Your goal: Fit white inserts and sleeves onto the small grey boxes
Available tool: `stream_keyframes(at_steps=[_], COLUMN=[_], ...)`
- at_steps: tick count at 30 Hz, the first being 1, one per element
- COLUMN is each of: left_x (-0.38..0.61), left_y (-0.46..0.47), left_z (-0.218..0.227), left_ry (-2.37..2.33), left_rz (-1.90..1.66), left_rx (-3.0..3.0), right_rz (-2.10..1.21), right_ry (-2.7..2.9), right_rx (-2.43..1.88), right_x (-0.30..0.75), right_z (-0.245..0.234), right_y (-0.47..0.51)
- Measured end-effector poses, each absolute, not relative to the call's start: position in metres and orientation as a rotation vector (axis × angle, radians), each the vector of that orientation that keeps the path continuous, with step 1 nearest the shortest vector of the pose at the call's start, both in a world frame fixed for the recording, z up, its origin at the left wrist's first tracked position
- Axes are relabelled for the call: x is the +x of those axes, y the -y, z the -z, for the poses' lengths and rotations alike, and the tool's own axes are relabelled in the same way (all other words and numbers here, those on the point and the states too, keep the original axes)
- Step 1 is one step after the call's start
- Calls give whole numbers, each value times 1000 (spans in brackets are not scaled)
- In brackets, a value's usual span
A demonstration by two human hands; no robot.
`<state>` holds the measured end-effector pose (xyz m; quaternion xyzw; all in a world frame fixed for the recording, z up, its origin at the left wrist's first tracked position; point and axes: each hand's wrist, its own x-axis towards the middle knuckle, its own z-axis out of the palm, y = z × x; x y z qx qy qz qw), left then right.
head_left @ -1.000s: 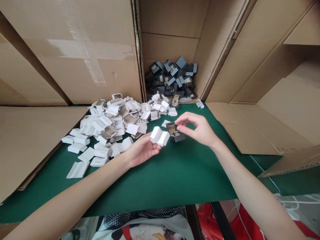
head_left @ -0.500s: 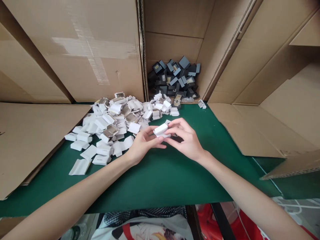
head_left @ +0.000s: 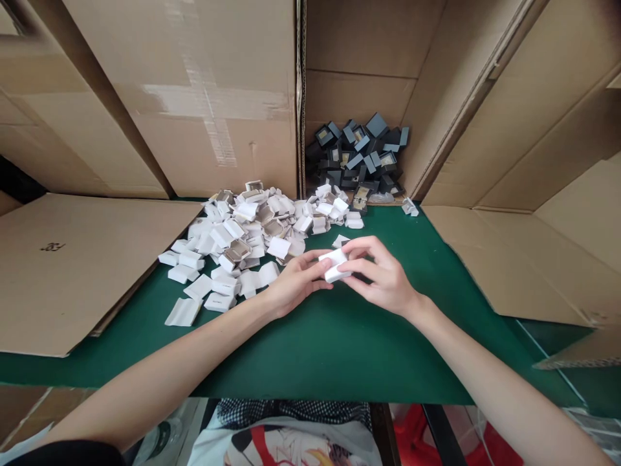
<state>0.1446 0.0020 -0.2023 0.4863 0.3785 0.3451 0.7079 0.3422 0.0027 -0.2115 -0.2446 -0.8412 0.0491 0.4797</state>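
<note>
Over the green table top (head_left: 310, 343) both my hands meet on one small white folded cover (head_left: 334, 265). My left hand (head_left: 294, 283) pinches its left end with thumb and fingers. My right hand (head_left: 381, 275) wraps over its right side; whatever is under the fingers is hidden. A heap of white covers (head_left: 242, 239) lies just left of my hands. Further back, a pile of small dark boxes (head_left: 359, 158) sits in an open cardboard carton.
Tall cardboard carton walls (head_left: 194, 103) close off the back and right. A flat cardboard sheet (head_left: 72, 265) lies on the left of the table. A cardboard flap (head_left: 504, 259) slopes down at the right. A stray white piece (head_left: 410, 207) lies by the carton mouth.
A second ago my right hand held a small dark box apart from the white cover in my left. The hands have come together and the dark box is no longer visible.
</note>
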Motion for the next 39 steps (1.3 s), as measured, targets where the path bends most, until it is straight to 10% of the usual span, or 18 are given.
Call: stream_keyframes(at_steps=[9,15,28,39], left_x=[101,89,129,136], left_y=[-26,-36,-8,-3], left_z=[168,171,164,185], left_ry=[-1623,-1790,-745,-725], left_rz=[-563,-311,-1048,-1212], left_rx=[2739,2713,1758,2050], right_rz=[-166,-138,-530,15], right_ry=[1637,2000,1905,1965], right_rx=[-1344,-1543,-778,-488], right_x=[408,413,339,335], right_z=[223,236,193,193], right_y=[-45,-48,4,16])
